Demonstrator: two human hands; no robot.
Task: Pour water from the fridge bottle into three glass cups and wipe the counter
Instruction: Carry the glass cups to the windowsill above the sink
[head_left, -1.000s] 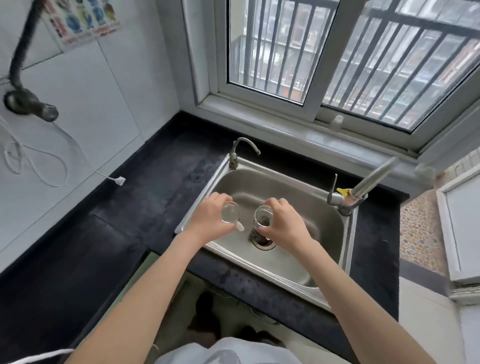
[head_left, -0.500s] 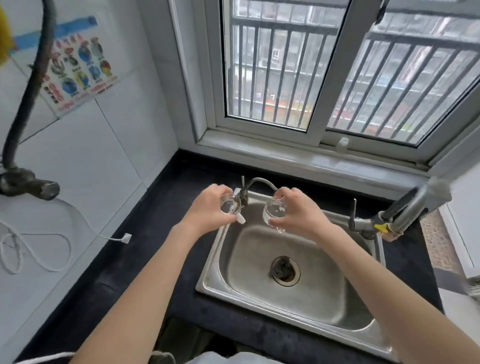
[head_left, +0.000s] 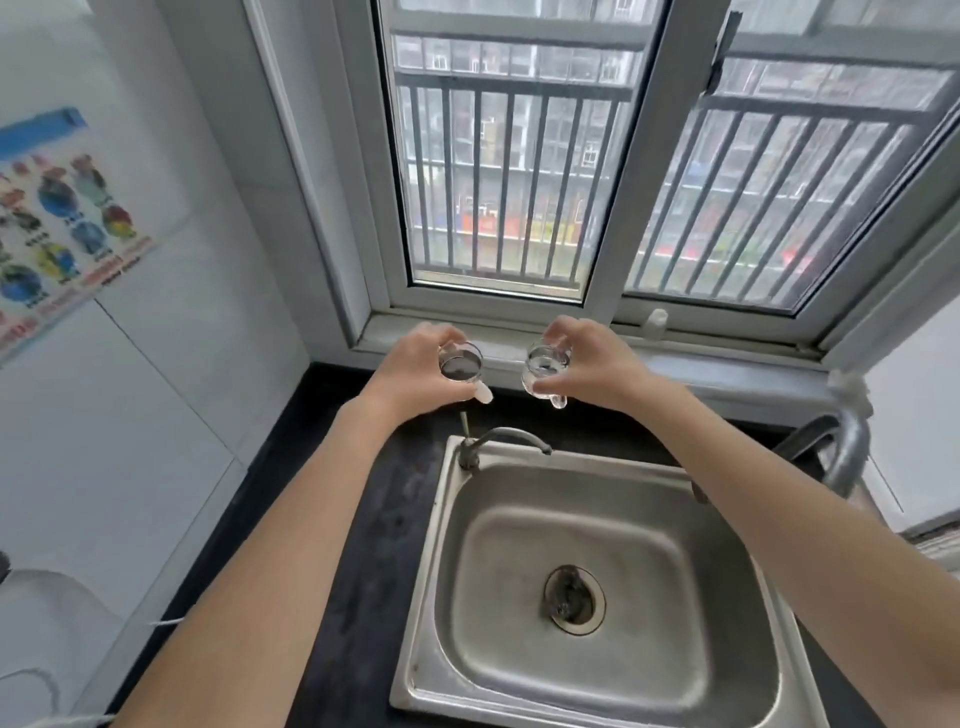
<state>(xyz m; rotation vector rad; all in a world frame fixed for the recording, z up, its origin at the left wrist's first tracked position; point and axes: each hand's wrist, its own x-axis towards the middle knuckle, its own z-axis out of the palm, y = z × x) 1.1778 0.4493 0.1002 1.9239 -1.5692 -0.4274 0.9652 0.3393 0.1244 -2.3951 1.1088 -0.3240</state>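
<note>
Item: two glass cups, each being held aloft beyond the sink's far rim, near the window sill. Left cup (head_left: 460, 364) sitting in the left hand (head_left: 415, 371), fingers curling round it; right cup (head_left: 545, 371) being pinched by the right hand (head_left: 592, 364). Contents unclear. Sink (head_left: 597, 670), small tap (head_left: 498, 441), black counter (head_left: 384, 519) lying below. Third cup, bottle not showing; pouring and wiping apparently remaining.

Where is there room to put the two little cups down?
Bare black counter runs between the white wall and the sink, below the left hand. A narrower strip lies behind the sink under the window sill, but the small tap and big faucet crowd it.
</note>
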